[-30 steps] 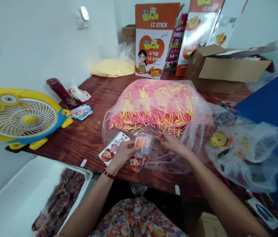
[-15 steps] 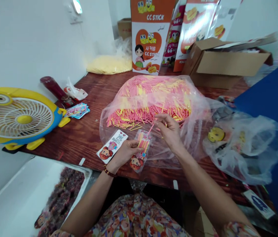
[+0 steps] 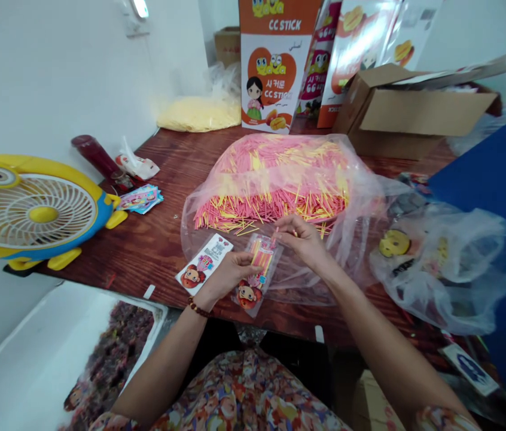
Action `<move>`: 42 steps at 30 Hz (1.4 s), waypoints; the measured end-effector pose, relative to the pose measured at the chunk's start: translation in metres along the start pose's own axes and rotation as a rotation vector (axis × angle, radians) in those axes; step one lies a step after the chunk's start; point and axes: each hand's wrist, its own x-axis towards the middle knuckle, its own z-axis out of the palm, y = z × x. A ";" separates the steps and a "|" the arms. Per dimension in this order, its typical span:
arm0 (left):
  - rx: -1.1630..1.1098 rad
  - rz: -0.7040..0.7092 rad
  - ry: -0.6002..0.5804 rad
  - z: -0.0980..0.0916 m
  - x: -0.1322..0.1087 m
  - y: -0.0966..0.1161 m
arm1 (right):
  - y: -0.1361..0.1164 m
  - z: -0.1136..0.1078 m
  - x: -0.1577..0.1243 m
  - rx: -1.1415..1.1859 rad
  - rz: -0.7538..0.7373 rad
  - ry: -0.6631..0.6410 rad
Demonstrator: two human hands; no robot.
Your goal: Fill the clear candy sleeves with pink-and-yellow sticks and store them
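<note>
My left hand (image 3: 234, 272) pinches a clear printed packet (image 3: 250, 297) with a cartoon girl on it. Pink and yellow sticks (image 3: 262, 254) lie side by side inside. At the packet's top end, my right hand (image 3: 300, 239) is closed on a pink stick (image 3: 275, 234), its lower tip at the opening. A yellowish bit shows between other fingers of that hand. Left of the packet lies a stack of white printed cards (image 3: 204, 265), partly behind my left hand. Just beyond both hands, a large clear plastic bag (image 3: 355, 206) holds a heap of loose pink and yellow sticks (image 3: 271, 206).
A yellow fan (image 3: 44, 215) stands at the left, near a dark red bottle (image 3: 95, 158) and tissues (image 3: 139, 164). Behind are a CC Stick box (image 3: 264, 72) and an open carton (image 3: 418, 114). A plastic bag (image 3: 436, 269) lies right; a white tub (image 3: 24, 347) sits lower left.
My right hand has moved down and slightly left, bringing the pink stick lower at the packet's opening. My left hand and the packet have hardly moved.
</note>
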 end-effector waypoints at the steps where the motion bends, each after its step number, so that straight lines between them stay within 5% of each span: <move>1: 0.007 -0.003 0.007 0.000 0.000 0.000 | 0.000 -0.002 -0.001 -0.051 0.000 -0.038; 7: 0.029 0.009 0.031 0.000 0.004 -0.008 | 0.004 -0.011 -0.003 -0.440 -0.048 -0.300; 11: -0.002 -0.030 0.038 0.000 0.005 -0.016 | 0.011 -0.016 0.000 -0.401 -0.027 -0.409; 17: -0.124 0.026 0.075 0.008 0.006 -0.014 | 0.020 -0.018 -0.002 -0.215 0.088 -0.104; 21: -0.146 0.087 0.139 0.014 0.007 -0.014 | 0.039 -0.003 -0.011 -0.186 0.164 -0.210; 30: -0.222 -0.064 0.086 0.008 0.000 -0.020 | 0.048 0.010 -0.009 -0.089 0.168 -0.198; 42: -0.258 -0.042 0.208 0.008 0.000 -0.026 | 0.048 -0.022 -0.013 -0.143 0.235 -0.077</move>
